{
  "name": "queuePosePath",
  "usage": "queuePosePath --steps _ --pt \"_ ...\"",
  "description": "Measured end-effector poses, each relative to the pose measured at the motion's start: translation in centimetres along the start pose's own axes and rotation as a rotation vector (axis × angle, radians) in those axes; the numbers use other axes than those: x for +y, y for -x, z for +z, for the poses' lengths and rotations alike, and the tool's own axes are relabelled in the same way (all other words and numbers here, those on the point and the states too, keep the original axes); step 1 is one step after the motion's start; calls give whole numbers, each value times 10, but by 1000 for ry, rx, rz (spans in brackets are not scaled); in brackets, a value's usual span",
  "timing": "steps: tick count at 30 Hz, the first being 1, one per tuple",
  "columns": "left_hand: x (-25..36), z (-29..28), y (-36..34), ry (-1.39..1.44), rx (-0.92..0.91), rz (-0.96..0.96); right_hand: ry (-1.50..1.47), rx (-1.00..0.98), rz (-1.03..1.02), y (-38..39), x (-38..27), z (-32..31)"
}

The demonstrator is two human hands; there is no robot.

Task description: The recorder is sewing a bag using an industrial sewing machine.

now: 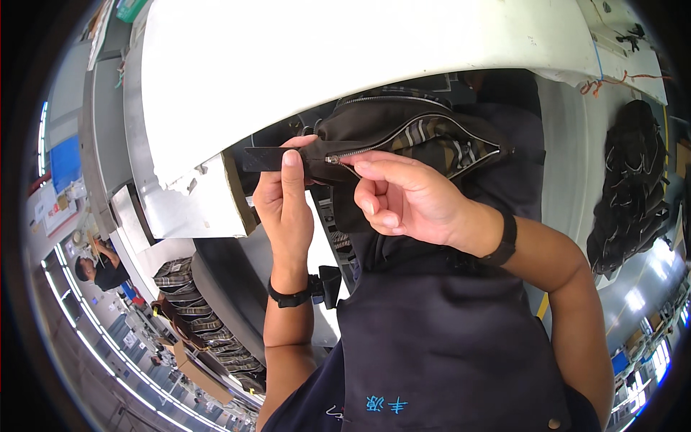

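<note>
A dark fabric bag [374, 129] with a striped or plaid lining [425, 137] lies across my lap, under the curved edge of the white table. Its metal zipper [489, 151] gapes at the right, and the slider [332, 160] sits near the left end. My left hand [288, 194] grips that left end, thumb on top, beside a flat black rectangular tab [266, 158]. Just right of the slider, my right hand [417, 198] has thumb and index finger closed at the zipper, other fingers curled. The exact bit pinched is partly hidden by the fingers.
The white tabletop [345, 50] curves just beyond my hands. A pile of dark bags [630, 180] hangs or stands at the right. Striped fabric pieces [205, 317] are stacked at the lower left. Far left, another person [108, 270] is seated. Orange cord [597, 85] lies at the table's right.
</note>
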State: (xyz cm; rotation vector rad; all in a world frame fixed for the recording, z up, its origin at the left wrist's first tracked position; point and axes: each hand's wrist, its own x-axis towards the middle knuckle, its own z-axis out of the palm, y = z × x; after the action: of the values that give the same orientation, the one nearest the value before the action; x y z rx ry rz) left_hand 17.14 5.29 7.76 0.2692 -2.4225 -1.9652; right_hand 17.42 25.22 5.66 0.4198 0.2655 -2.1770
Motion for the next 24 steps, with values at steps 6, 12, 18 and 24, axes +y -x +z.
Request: queuePosePath --steps 6,12,18,24 --pt "1 -5 -1 41 -41 -19 48 53 -20 0 0 6" --pt "6 -9 -1 51 -177 -2 88 63 -16 3 -4 11" --pt "11 -8 -5 165 -203 -85 64 50 -7 4 -6 12" --pt "5 -10 -7 226 -233 -108 59 45 -24 3 -6 9"
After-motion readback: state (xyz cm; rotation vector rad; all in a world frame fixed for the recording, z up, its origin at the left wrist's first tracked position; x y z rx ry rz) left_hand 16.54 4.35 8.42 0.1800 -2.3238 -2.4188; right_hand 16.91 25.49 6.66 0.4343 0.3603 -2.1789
